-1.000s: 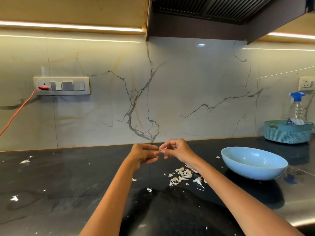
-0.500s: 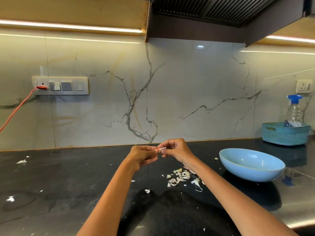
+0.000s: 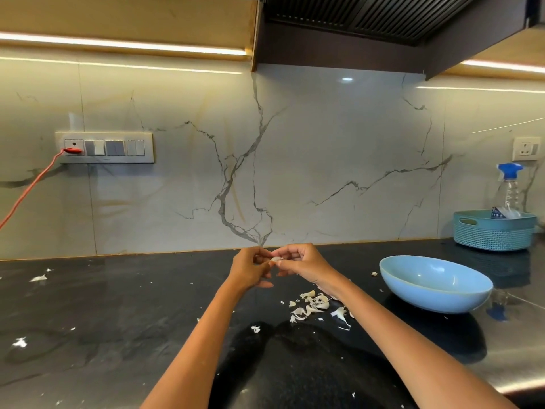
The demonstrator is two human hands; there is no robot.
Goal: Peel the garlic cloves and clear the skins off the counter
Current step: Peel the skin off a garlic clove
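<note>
Both hands are meeting above the dark counter (image 3: 118, 314), pinching one garlic clove (image 3: 276, 259) between them. Left hand (image 3: 249, 270) is curling its fingers round the clove's left end, while the right hand (image 3: 300, 265) is nipping the other end with thumb and fingertips. Only a pale sliver of the clove is showing, its long axis appearing to run roughly left to right between the two hands; which end is the tip cannot be told. Below the right wrist, a heap of white skins (image 3: 312, 305) is lying on the counter, with smaller flakes scattered toward the left edge. Just right of the heap, a light blue bowl (image 3: 436, 286) is sitting on the counter. Farther back right, a teal basket (image 3: 492, 234) is holding a spray bottle (image 3: 508, 187) against the marble wall.
</note>
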